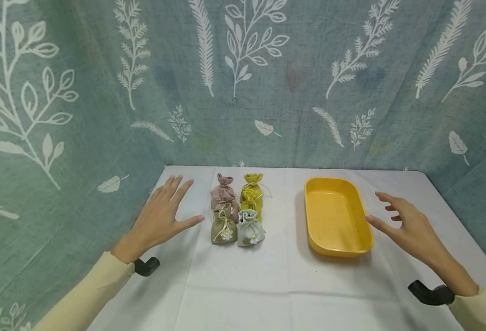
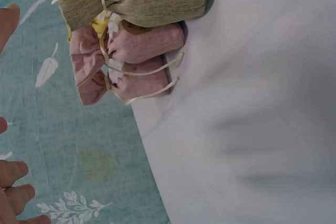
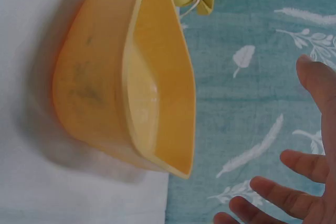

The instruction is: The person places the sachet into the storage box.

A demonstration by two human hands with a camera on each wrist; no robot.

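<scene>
Several small drawstring pouches stand grouped on the table, left of its middle. A khaki pouch [image 1: 224,230] and a pale grey pouch [image 1: 250,230] are at the front, each with a white flower. Behind them are pink pouches [image 2: 149,45] and yellow pouches [image 1: 252,193]. My left hand [image 1: 157,220] hovers to their left, fingers and thumb spread, holding nothing. A yellow plastic tub [image 3: 100,72] with no contents sits on the right. Beside its right rim is my right hand [image 1: 412,230], fingers loosely bent and thumb overlapping the rim in the head view; it grips nothing.
A white cloth [image 1: 243,294] covers the table. Green fabric with white leaf prints [image 1: 292,92] hangs behind it and along both sides. Dark wrist mounts [image 1: 431,293] are strapped at both wrists, below cream sleeves [image 1: 89,289].
</scene>
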